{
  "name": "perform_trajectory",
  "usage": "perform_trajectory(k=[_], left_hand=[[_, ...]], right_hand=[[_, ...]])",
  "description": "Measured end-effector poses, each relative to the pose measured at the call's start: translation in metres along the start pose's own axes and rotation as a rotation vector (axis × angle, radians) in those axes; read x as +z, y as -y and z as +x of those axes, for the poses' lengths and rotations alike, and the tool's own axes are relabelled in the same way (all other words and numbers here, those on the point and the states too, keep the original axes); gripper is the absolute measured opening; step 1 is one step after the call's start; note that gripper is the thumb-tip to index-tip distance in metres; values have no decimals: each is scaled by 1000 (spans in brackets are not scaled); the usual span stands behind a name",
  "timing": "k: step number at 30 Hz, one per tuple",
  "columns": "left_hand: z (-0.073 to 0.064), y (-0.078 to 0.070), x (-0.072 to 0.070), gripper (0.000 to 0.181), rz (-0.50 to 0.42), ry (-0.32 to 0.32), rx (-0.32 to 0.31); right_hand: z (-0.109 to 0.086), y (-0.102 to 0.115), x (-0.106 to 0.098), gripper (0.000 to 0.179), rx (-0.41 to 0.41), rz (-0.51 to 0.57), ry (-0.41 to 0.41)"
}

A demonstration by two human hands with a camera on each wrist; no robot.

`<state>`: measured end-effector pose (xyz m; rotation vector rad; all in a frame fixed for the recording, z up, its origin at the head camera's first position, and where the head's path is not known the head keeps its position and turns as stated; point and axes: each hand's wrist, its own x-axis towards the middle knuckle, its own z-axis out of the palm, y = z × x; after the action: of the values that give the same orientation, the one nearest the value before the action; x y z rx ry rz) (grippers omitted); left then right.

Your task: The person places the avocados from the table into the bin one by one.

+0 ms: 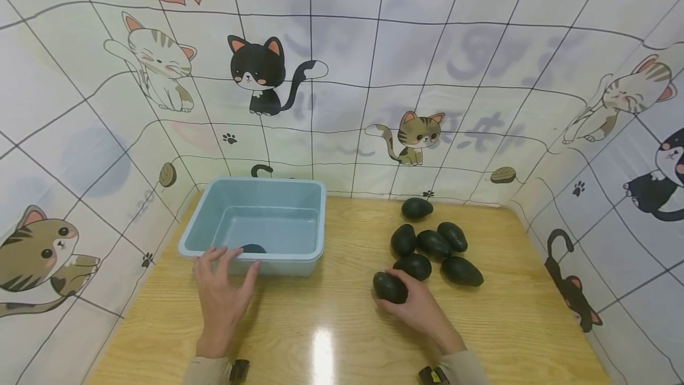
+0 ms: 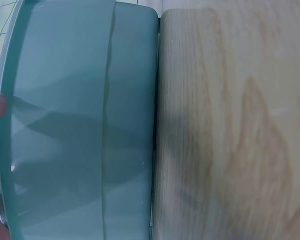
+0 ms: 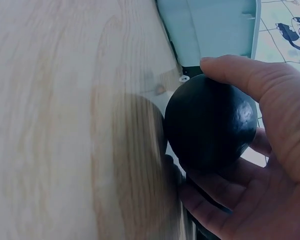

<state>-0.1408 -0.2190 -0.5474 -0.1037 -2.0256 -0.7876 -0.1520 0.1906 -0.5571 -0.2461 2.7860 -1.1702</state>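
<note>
My right hand (image 1: 417, 308) grips a dark green avocado (image 1: 390, 287) between thumb and fingers, low over the wooden table. In the right wrist view the avocado (image 3: 210, 125) fills the grasp, with the thumb over one side and the fingers around the other. More dark avocados (image 1: 433, 245) lie in a loose group just beyond this hand. My left hand (image 1: 221, 293) rests its fingertips on the front rim of a light blue plastic basin (image 1: 291, 257). Inside the basin, partly hidden by the front rim, is a dark rounded thing (image 1: 253, 249), probably an avocado.
The wooden table (image 1: 320, 314) runs up to a wall covering (image 1: 342, 76) printed with cats and a grid. One avocado (image 1: 417, 208) sits apart near the back edge. Side walls stand at left and right.
</note>
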Motion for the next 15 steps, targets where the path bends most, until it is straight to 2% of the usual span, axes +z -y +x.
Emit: perform_trajectory(k=[15], left_hand=[[0, -1, 0, 58, -2, -1, 6]], right_hand=[[-2, -9, 0, 76, -3, 12, -2]])
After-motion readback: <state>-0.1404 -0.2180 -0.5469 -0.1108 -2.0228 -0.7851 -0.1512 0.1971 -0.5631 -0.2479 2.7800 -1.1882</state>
